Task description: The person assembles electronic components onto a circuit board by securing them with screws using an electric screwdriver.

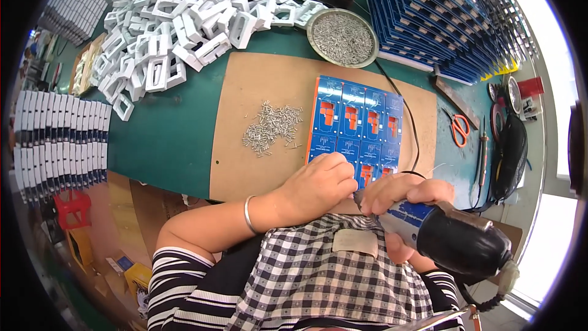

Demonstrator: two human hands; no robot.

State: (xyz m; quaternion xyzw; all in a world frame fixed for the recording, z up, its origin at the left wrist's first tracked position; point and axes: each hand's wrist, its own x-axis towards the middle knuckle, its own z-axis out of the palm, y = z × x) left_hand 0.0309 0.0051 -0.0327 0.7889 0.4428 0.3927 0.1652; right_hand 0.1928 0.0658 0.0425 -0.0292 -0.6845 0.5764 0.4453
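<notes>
In my right hand [401, 195] is an electric screwdriver [459, 239] with a black rear end and a cord, tilted so that its tip points toward the near edge of a blue circuit-board panel [335, 138]. My left hand [321, 185], with a silver bangle at the wrist, rests on that near edge with its fingers pinched beside the tip. Whatever those fingers hold is hidden. Orange parts show through cut-outs in the panel. Left of it, a loose heap of small screws [269, 129] lies on a brown board [245, 79].
A round metal bowl of screws [344, 37] stands behind the panel. White plastic frames [177, 24] are heaped at the far left, and blue panels [435, 18] are stacked at the far right. Orange-handled scissors [459, 130] and a soldering iron [484, 153] lie on the right.
</notes>
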